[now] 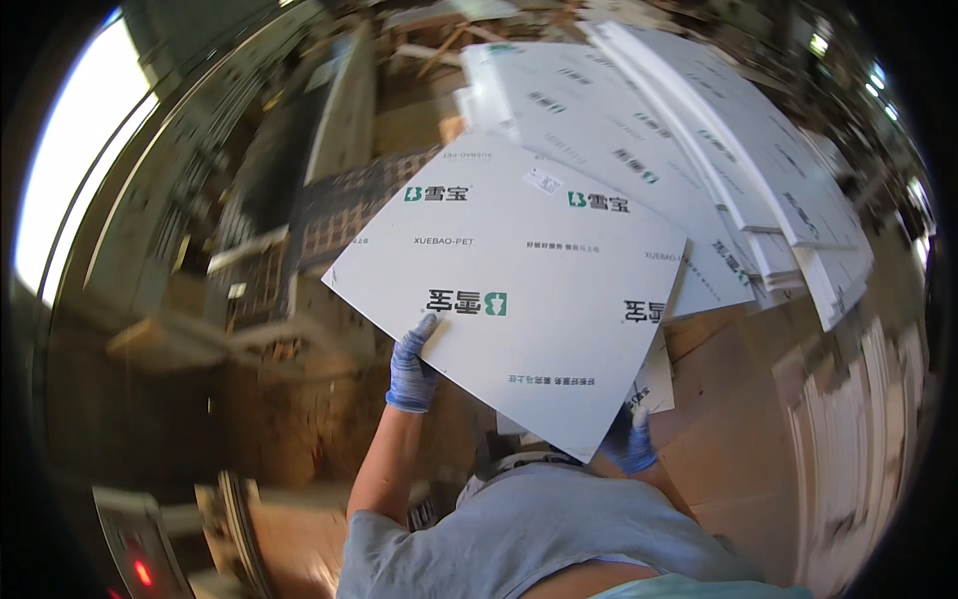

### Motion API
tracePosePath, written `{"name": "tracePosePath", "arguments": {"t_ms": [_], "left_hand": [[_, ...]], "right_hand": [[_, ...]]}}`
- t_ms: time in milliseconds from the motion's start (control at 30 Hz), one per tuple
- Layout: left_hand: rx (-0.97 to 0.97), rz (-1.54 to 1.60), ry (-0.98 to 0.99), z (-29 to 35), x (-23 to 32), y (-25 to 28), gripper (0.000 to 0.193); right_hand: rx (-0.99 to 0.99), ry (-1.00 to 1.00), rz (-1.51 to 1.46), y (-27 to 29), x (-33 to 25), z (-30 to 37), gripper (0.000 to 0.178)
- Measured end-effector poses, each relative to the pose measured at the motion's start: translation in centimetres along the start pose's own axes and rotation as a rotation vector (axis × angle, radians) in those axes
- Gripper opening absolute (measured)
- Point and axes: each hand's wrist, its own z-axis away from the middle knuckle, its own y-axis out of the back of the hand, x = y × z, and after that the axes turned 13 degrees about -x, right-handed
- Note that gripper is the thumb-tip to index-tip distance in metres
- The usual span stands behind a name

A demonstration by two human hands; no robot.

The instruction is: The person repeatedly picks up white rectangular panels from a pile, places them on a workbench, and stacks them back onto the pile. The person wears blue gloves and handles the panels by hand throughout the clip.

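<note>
A white square-cut panel point(559, 329) with green and black printing is held tilted in front of my body, one corner toward me. Near its far edge sits a small white label point(542, 181). My left hand point(412, 367), in a blue-and-white work glove, grips the near left edge, thumb on the face and other fingers hidden beneath. At the near right edge is my gloved right hand point(631, 441), closed on the panel and partly covered by it. Behind the panel, a smaller white piece point(654, 379) shows near my right hand.
Large white printed panels point(619, 130) lie stacked at the far right, overlapping unevenly. On the left runs a machine with a dark, slotted bed point(344, 215). Pale strips point(863, 429) stand at the right. A control box with a red light point(143, 572) and wooden boards point(294, 534) are at lower left.
</note>
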Motion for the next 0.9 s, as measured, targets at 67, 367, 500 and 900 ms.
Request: {"name": "tracePosePath", "arguments": {"t_ms": [67,367,500,900], "left_hand": [[0.114,-0.016,-0.101,6.3,-1.7,0.6,0.041],[0.586,0.116,-0.409,29.2,-13.4,1.0,0.044],[0.761,0.111,-0.519,38.5,-16.2,2.9,0.042],[0.913,0.338,-0.59,50.4,-18.4,22.4,0.048]], "right_hand": [[0.1,-0.161,0.396,0.4,-0.8,1.5,0.062],[-0.349,-0.777,0.437,2.1,-0.1,-1.7,0.069],[-0.428,-1.019,0.379,2.4,7.5,0.6,0.072],[-0.336,-1.385,0.503,8.9,30.3,9.7,0.055]]}}
